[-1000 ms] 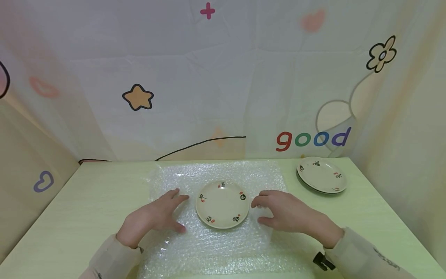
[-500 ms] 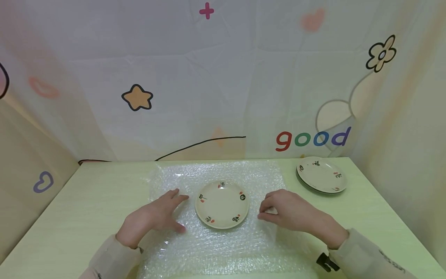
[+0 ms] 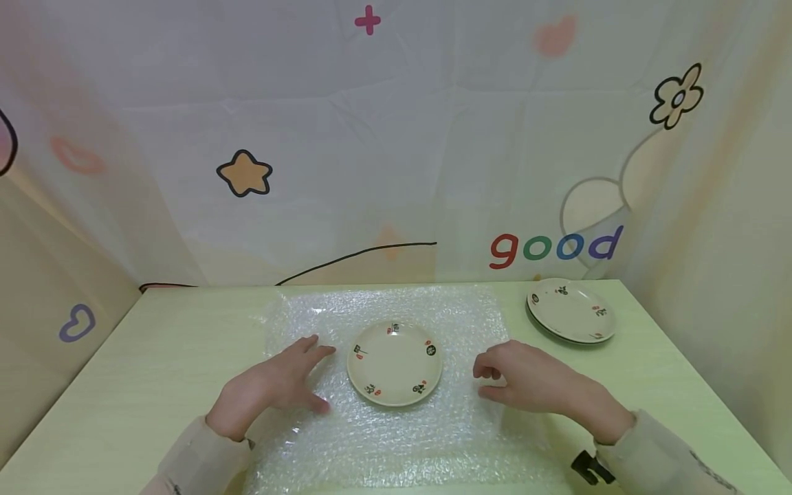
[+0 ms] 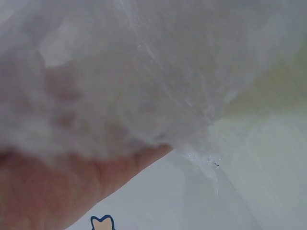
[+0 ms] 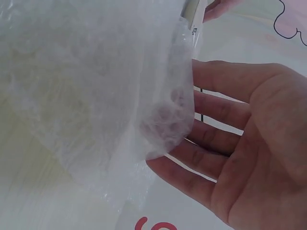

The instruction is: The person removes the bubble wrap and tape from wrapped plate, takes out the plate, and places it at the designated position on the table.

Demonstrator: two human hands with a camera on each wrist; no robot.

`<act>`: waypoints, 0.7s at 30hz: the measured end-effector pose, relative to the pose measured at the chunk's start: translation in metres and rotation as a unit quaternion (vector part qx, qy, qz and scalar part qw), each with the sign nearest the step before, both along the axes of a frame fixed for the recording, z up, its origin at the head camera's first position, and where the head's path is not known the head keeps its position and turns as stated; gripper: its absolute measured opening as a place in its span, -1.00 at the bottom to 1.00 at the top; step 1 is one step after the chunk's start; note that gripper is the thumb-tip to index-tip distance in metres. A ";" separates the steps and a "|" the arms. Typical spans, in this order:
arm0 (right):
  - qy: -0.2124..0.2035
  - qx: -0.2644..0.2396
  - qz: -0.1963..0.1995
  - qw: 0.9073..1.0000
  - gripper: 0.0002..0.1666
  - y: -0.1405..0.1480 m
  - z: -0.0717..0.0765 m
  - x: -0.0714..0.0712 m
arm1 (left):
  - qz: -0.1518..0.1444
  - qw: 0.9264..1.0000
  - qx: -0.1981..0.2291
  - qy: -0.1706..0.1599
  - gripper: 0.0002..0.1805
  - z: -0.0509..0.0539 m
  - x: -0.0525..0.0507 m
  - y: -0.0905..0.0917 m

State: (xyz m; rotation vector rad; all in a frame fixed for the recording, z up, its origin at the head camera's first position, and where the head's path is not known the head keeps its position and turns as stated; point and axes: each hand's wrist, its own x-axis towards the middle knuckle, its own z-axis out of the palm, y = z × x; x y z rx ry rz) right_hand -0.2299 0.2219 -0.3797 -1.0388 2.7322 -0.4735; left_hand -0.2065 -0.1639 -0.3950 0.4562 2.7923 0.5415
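A round cream plate (image 3: pixel 394 363) with small black and red designs rests on a bubble wrap sheet (image 3: pixel 346 454). To its left lies my left hand (image 3: pixel 275 385), fingers spread and apart from the rim. My right hand (image 3: pixel 522 378) is over the wrap to the plate's right, its fingers loosely bent with a gap between thumb and index. In the right wrist view, several fingertips show blurred through bubble wrap (image 5: pixel 120 72); whether they touch it I cannot tell. Bubble wrap (image 4: pixel 158 62) also hides most left-hand fingers in the left wrist view.
Stacked cream plates (image 3: pixel 572 313) stand at the table's back right. A printed curtain (image 3: pixel 383 151) hangs along the back and sides. The pale green tabletop (image 3: pixel 167 357) extends left of the wrap. A black clip (image 3: pixel 592 469) shows by the right sleeve (image 3: pixel 668 457).
My right hand has moved right, away from the plate. Its thumb and index came together half a second ago and are apart now. My left hand and the plate have stayed put.
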 end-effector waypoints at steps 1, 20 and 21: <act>-0.005 0.000 -0.003 1.000 -0.82 0.001 0.000 0.000 | 0.000 1.000 0.000 0.000 -0.02 0.000 0.000 0.000; -0.054 0.016 0.022 0.998 -0.68 0.012 0.004 0.006 | 0.010 1.000 -0.012 -0.005 -0.01 -0.002 -0.001 0.001; -0.055 0.017 0.024 0.998 -0.67 0.012 0.004 0.006 | 0.008 1.000 -0.011 -0.004 -0.01 -0.002 -0.001 0.001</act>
